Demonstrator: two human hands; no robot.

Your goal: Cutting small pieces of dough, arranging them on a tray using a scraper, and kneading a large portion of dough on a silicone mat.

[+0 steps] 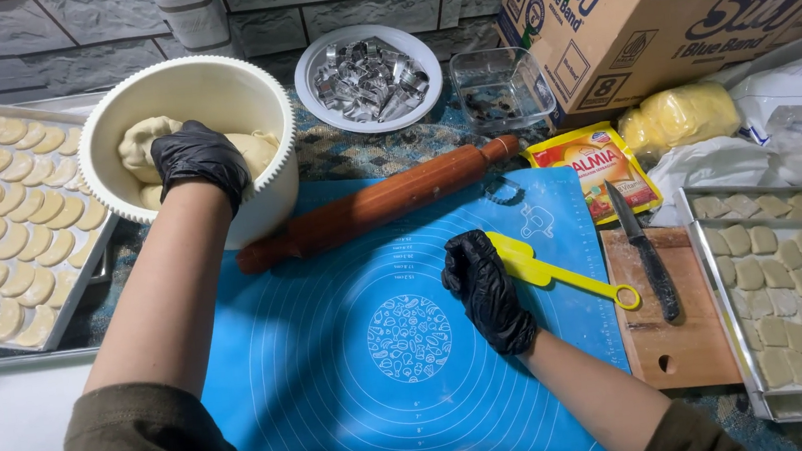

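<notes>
- A tray of crescent-shaped pastries (pixel 0 230) sits at the far left of the surface, filled in close rows.
- The left hand (pixel 199 162), in a black glove, is down inside the white bowl (pixel 256 97) with its fingers curled into the dough (pixel 143 142); it looks closed on a lump, though the fingertips are buried. Pulling off a compact piece, rather than tearing ragged shreds, should make it easier to roll evenly.
- A wooden rolling pin (pixel 379 203) lies tilted along the top edge of the blue baking mat (pixel 335 359), just beside the bowl.
- A white dish of metal cutters (pixel 369 78) stands behind it.
- The right hand (pixel 485 286), also gloved, is closed around the blade end of a yellow scraper (pixel 562 274), resting on the mat.
- A knife (pixel 647 251) lies on a wooden board (pixel 676 336).
- At the right is a tray of square pastries (pixel 795 295).
</notes>
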